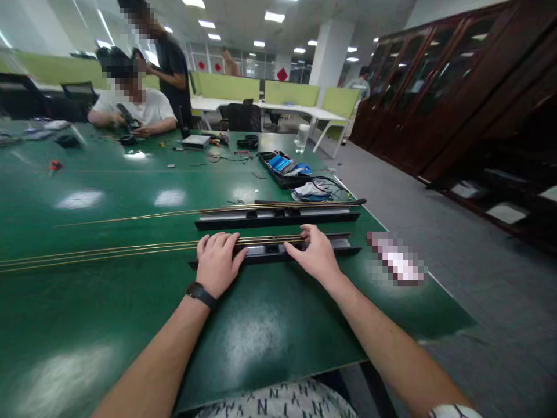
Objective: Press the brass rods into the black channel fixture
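Observation:
A long black channel-shaped rail (270,257) with a grey inside lies across the green table in front of me. Thin brass-coloured rods (143,249) run along its top and stick out far to the left. My left hand (217,261) is wrapped over the rail's left part, fingers across the rods and thumb on the near side. My right hand (315,252) grips the rail right of its middle, thumb near and fingers on the far side; some fingertips are hidden. A second similar rail (278,220) with rods on it lies just behind.
A pixelated pinkish object (398,260) lies right, near the table edge (448,299). Behind the rails are a black tray (282,174) with blue packs, a glove and cable (311,191), and a clear cup (301,139). A seated person (133,110) works across the table; another stands.

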Demonstrator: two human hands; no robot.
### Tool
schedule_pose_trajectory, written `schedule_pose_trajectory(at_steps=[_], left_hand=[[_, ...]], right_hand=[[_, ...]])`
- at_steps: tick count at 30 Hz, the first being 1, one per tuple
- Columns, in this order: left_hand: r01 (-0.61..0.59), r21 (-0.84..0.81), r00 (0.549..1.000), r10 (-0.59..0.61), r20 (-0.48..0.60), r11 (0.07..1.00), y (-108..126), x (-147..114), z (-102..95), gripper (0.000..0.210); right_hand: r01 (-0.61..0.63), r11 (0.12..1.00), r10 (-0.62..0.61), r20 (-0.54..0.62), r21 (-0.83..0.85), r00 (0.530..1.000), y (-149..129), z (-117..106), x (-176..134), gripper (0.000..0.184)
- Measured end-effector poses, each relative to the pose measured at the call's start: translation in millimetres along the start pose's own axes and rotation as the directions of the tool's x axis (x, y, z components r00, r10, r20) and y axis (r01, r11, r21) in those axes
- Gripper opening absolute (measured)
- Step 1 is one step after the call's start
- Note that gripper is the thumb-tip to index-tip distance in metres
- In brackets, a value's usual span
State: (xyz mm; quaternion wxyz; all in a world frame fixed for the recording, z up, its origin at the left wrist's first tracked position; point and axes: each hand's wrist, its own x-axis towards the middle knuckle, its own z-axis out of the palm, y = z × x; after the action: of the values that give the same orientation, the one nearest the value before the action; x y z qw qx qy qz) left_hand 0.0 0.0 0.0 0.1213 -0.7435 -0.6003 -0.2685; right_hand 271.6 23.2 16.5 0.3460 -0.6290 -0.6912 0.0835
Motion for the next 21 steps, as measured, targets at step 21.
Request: schedule_pose_trajectory(at_steps=[21], left_hand=[[0.025,-0.029,0.999,-0.025,-0.025,0.999,-0.4,-1.3,2.2,0.039]], right_hand=[[0.11,0.994,-0.11,-0.094,-0.007,0.989,9.5,28.3,2.0,0.046]])
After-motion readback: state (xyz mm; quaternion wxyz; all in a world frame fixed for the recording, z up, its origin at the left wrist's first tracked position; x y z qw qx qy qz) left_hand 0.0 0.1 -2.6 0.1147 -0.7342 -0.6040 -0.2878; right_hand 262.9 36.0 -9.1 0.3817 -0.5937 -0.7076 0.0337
